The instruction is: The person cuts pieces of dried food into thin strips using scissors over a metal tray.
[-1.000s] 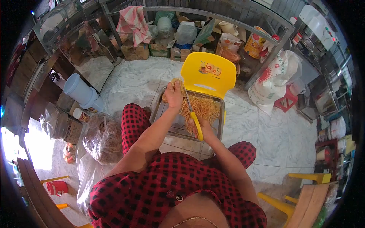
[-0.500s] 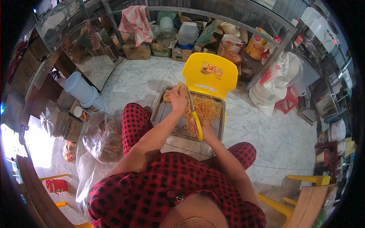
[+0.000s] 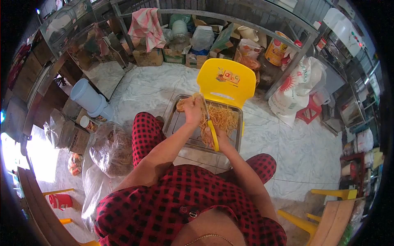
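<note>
My right hand [image 3: 218,138] is wrapped round the yellow handles of a pair of scissors [image 3: 211,128], whose blades point up toward my other hand. Pinched in my left hand [image 3: 193,110] is a pale, thin food piece [image 3: 198,96] beside the blades; its exact kind I cannot make out. Below both hands is a metal tray [image 3: 174,135] resting on a yellow child's chair [image 3: 226,82]. Thin tan shredded strips [image 3: 223,118] are heaped in the tray's right side. A round brownish piece [image 3: 180,105] lies at its upper left corner.
A clear plastic bag of brown stuff [image 3: 111,149] sits left of my knee. White buckets [image 3: 87,96] stand farther left. Boxes [image 3: 148,56] line the back under a metal frame. A white sack [image 3: 290,92] and a red stool [image 3: 310,108] are at right.
The left hand has shifted very slightly and the piece in it shows a little differently against the blades. The scissors and right hand stay almost in place.
</note>
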{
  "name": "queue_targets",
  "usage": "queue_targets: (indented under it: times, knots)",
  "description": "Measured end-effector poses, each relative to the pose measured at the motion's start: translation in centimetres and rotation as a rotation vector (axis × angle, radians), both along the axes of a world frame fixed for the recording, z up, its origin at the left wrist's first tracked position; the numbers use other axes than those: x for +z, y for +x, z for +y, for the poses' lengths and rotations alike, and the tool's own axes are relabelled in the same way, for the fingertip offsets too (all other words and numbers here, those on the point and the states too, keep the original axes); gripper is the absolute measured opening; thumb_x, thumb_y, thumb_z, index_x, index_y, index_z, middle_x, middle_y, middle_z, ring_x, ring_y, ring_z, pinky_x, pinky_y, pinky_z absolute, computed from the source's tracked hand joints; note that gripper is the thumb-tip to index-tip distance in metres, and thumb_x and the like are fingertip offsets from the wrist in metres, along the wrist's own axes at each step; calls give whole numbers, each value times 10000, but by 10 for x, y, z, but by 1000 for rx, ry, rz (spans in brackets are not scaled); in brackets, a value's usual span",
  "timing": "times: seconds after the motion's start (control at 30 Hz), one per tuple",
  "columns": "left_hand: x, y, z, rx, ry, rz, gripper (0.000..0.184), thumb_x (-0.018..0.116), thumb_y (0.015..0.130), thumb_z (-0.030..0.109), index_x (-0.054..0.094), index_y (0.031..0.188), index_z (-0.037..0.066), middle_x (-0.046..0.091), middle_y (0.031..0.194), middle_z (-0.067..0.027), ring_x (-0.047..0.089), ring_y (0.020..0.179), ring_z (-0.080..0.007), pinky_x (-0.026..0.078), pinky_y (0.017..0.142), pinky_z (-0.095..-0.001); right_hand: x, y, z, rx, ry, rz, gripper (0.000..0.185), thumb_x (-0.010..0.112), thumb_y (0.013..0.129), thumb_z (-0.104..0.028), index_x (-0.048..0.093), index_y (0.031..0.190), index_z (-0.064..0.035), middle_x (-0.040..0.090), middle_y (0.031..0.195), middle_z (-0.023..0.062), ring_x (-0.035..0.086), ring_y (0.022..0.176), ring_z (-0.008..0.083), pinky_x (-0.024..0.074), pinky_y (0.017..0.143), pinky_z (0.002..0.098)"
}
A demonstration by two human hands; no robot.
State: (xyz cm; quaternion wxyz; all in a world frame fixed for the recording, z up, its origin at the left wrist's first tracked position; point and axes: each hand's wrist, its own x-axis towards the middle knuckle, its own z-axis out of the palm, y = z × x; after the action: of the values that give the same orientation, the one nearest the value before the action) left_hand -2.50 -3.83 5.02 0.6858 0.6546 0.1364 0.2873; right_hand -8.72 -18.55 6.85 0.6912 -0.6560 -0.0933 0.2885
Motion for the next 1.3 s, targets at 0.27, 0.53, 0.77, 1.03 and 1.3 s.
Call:
queue_targets:
  times: [0.27, 0.53, 0.77, 1.03, 1.3]
  knots:
    - [13, -9, -13, -57, -20, -11, 162, 507, 896, 115, 578, 878, -30, 527, 689, -14, 465, 635, -91, 397, 574, -270, -11, 7, -5, 23, -174, -112, 485, 503, 886, -431, 457, 1164, -35, 482, 617, 16, 487, 475, 95, 425, 417, 239]
    - [13, -9, -14, -65, 21, -80, 160, 487, 907, 110, 582, 883, -16, 524, 718, 13, 462, 651, -77, 397, 576, -252, -17, 5, -7, -54, -154, -96, 290, 578, 858, -334, 512, 886, -54, 443, 540, -7, 447, 424, 103, 387, 380, 257]
    - [4, -1, -4, -43, -216, 18, 163, 500, 903, 133, 547, 855, -15, 517, 716, 12, 440, 653, -78, 387, 580, -262, -7, 0, -3, -26, 0, -17, 267, 553, 866, -335, 509, 892, -73, 457, 587, -17, 428, 415, 88, 393, 383, 237]
    - [6, 28, 32, 104, 39, -131, 207, 517, 906, 196, 557, 834, 6, 531, 705, 7, 459, 627, -74, 400, 557, -247, -20, 2, -3, 158, 57, -74, 383, 531, 860, -462, 500, 948, -91, 462, 659, -25, 459, 535, 61, 424, 466, 205]
    - [10, 23, 30, 123, 157, -62, 252, 526, 899, 218, 551, 870, -30, 572, 738, -89, 487, 685, -138, 415, 633, -294, -10, 0, -2, 149, -30, -86, 386, 538, 860, -457, 504, 951, -83, 469, 650, -29, 452, 501, 53, 415, 449, 198]
